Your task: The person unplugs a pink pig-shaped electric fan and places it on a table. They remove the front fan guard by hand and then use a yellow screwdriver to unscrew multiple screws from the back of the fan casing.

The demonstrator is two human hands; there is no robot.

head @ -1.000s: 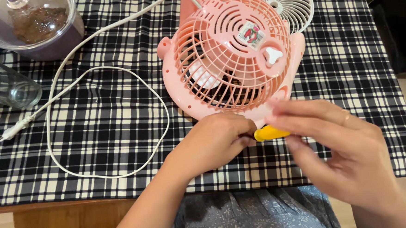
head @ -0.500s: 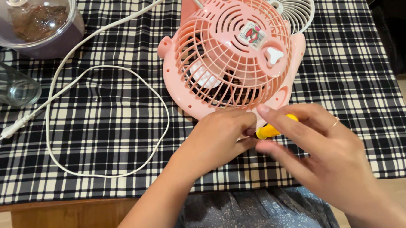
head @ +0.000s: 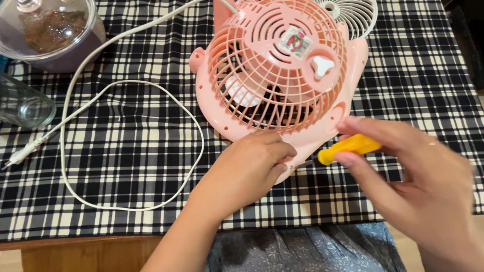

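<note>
Black-and-white checked cloth point(head: 131, 136) covers a wooden table point(head: 83, 260), and on it lies a small pink fan point(head: 277, 68) with its rear grille facing up. Its white cord point(head: 124, 98) runs away from the top of the housing, makes a wide loop on the cloth and ends in a plug point(head: 19, 156) near the left edge.

At the fan's lower rim rests the left hand point(head: 249, 171), its fingers curled and pressed against the pink housing. Just to the right, the right hand point(head: 421, 182) has its thumb and fingers closed on the yellow handle of a screwdriver point(head: 348, 147). This hand is blurred, so the grip cannot be read in detail. A thin metal shaft seems to reach from the handle toward the fan's bottom edge, close to the left fingertips (the tip itself is too small to see clearly).

Behind the fan lies a white grille point(head: 345, 1), partly hidden by it. At the top left stand a lidded glass bowl point(head: 49, 30) with something brown inside and a clear glass point(head: 8, 101) lying on its side.
</note>
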